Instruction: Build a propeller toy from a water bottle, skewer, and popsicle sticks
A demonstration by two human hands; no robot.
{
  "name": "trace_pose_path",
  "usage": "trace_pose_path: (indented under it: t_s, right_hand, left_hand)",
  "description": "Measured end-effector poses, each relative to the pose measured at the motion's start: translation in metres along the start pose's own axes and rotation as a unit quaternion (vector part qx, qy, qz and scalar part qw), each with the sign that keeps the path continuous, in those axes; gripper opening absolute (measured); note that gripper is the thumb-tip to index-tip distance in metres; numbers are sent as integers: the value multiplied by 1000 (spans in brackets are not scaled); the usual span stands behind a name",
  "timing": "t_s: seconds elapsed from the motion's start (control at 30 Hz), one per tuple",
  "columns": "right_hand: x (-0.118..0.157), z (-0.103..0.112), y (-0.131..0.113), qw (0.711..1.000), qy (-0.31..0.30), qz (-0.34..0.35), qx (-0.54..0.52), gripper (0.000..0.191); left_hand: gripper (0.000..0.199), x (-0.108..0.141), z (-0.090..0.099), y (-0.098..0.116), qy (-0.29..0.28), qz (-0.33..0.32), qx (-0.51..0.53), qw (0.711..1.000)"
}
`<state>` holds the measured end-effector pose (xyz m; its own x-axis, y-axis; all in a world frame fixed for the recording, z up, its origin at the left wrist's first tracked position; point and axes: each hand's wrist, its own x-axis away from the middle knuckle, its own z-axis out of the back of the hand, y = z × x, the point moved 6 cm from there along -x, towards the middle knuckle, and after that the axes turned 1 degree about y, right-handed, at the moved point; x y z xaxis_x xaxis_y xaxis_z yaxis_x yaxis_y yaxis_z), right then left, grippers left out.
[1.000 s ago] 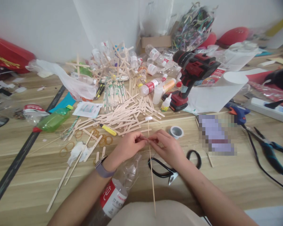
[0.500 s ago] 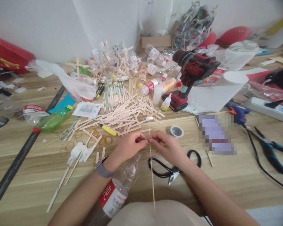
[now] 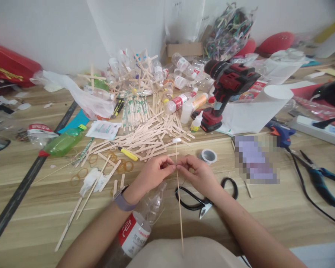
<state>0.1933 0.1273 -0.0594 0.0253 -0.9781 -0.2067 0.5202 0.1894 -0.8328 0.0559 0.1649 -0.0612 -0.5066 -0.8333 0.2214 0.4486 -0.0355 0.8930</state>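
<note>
Down in the head view, the left hand (image 3: 152, 175) and the right hand (image 3: 198, 175) meet fingertip to fingertip around a thin wooden skewer (image 3: 179, 208), both pinched narrow on it. The skewer stands nearly upright, its lower end near the person's lap, its upper end carrying a small white cap (image 3: 176, 140). A clear plastic bottle (image 3: 141, 223) with a red and white label lies under the left forearm, which wears a grey wristband (image 3: 122, 201). Black scissors (image 3: 197, 201) lie on the wooden counter (image 3: 268, 208) just below the right hand. Beyond the hands spreads a heap of flat craft sticks (image 3: 147, 136), with a roll of tape (image 3: 209, 156) just beside the right hand and a red drill (image 3: 226, 93) farther back. Rubber bands (image 3: 82, 173) lie well to the left.
</note>
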Motion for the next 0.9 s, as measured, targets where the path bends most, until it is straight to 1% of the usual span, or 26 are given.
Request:
trace_pose_path:
  t_s: [0.23, 0.33, 0.57, 0.73, 0.8, 0.9]
  right_hand:
    - [1, 0, -3, 999, 6, 30, 16, 11]
    - [2, -1, -5, 998, 0, 50, 24, 11]
    - [-1, 2, -11, 994, -41, 79, 56, 15]
    - [-4, 1, -23, 973, -89, 145, 158, 14]
    - [-5, -1, -23, 971, -88, 146, 167, 14]
    - [-4, -3, -20, 976, -75, 126, 161, 17]
  left_hand:
    - [19, -1, -3, -7, 6, 53, 34, 998]
    - [19, 0, -4, -8, 9, 63, 36, 997]
    - [9, 0, -2, -1, 22, 28, -14, 999]
    - [10, 0, 0, 3, 19, 15, -46, 999]
    - [11, 1, 1, 5, 19, 12, -58, 998]
    - [11, 3, 3, 8, 19, 8, -75, 997]
